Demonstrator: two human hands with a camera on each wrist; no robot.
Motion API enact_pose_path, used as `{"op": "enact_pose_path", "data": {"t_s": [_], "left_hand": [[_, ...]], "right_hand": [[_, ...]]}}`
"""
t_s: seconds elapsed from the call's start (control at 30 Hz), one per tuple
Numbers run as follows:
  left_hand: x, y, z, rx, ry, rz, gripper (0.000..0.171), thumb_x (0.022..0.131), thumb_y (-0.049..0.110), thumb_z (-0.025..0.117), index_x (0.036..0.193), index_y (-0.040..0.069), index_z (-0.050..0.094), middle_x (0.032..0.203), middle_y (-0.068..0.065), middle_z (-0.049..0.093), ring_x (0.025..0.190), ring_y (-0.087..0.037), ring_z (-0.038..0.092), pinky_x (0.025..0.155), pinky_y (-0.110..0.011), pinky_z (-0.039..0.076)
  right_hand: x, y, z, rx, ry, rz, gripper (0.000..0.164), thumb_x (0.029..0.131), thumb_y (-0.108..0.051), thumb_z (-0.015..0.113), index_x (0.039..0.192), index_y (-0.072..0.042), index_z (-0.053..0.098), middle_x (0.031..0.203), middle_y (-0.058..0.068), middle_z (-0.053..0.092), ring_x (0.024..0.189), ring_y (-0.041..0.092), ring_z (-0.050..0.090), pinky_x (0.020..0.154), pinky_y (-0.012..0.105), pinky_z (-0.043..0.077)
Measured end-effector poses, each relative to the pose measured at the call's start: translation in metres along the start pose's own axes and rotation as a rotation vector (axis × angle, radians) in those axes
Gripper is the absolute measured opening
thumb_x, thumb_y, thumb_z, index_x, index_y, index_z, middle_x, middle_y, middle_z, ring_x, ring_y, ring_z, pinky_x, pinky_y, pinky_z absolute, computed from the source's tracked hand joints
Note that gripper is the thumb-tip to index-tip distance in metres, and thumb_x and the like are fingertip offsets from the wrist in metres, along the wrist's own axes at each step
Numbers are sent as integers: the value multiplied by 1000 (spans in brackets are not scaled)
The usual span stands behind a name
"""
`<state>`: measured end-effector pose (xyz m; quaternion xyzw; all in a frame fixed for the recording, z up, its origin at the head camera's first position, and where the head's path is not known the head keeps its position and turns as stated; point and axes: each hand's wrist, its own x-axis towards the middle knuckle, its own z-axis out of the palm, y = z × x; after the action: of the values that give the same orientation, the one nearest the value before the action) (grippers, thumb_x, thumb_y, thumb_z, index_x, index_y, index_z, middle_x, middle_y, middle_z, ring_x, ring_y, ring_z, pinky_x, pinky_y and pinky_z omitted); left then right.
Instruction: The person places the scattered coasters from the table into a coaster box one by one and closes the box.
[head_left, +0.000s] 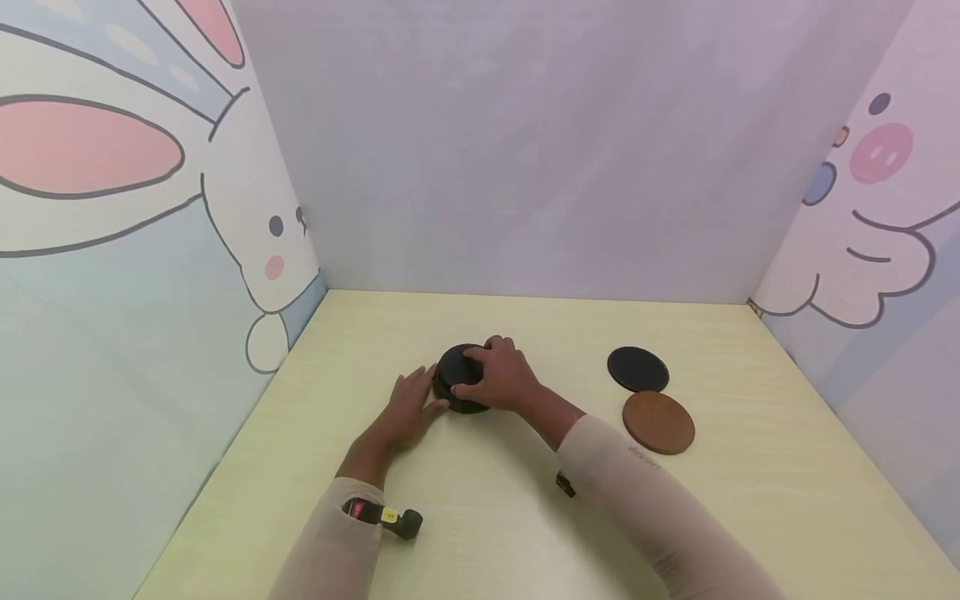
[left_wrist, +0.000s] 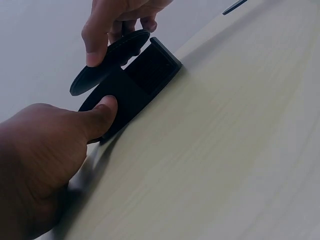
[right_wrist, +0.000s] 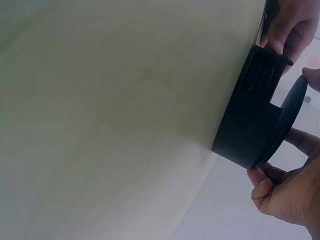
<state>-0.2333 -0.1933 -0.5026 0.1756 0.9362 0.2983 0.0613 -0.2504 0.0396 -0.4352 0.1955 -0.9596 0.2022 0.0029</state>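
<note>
A round black coaster holder [left_wrist: 125, 95] with a cut-out in its side wall stands on the table in front of me. My left hand [head_left: 405, 410] grips the holder's left side, its thumb [left_wrist: 107, 107] against the outer wall. My right hand [head_left: 504, 375] holds a black round coaster [right_wrist: 294, 110] by its edge, fingers spread around the rim. The coaster is tilted over the holder's top, one edge close to the rim and the other raised. Dark layered edges show inside the cut-out in the right wrist view; how many pieces lie there cannot be told.
To the right on the pale wooden table [head_left: 495, 517] lie another black coaster [head_left: 637, 368] and a brown coaster [head_left: 658, 422], their edges meeting. A plain wall [head_left: 510, 167] rises behind the table, with cartoon-printed walls [head_left: 135, 358] at both sides.
</note>
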Motion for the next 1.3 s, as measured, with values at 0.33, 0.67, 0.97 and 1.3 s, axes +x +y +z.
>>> {"op": "enact_pose_path", "data": {"t_s": [0.33,0.67,0.97,1.3], "left_hand": [[-1,-1,1,-1,-1,-1,78,114,39,56,175,6,20,180,-17,31,171,-42,18,140,-66,3],[-1,-2,1,0,2,-2,78,114,38,56,175,7,19,181,-16,30,171,-42,17,140,-65,2],[-2,-2,2,-4,10,8,79,113,41,56,175,7,20,180,-16,32,171,-42,18,140,-65,2],[-2,-2,1,-3,20,7,79,113,42,56,175,8,21,180,-16,32,171,-42,18,140,-66,3]], "right_hand": [[0,-5,3,-67,20,-22,74,90,-61,81,149,-19,68,136,20,62,125,35,55,107,55,52],[0,-2,2,-82,6,-34,80,90,-64,81,153,-19,64,155,25,56,145,42,50,116,62,50],[1,4,3,-55,21,-15,75,96,-70,66,151,-17,65,159,23,54,149,43,47,117,66,47],[0,9,-14,8,75,33,70,105,-56,60,161,-14,53,168,24,40,153,45,42,116,68,49]]}}
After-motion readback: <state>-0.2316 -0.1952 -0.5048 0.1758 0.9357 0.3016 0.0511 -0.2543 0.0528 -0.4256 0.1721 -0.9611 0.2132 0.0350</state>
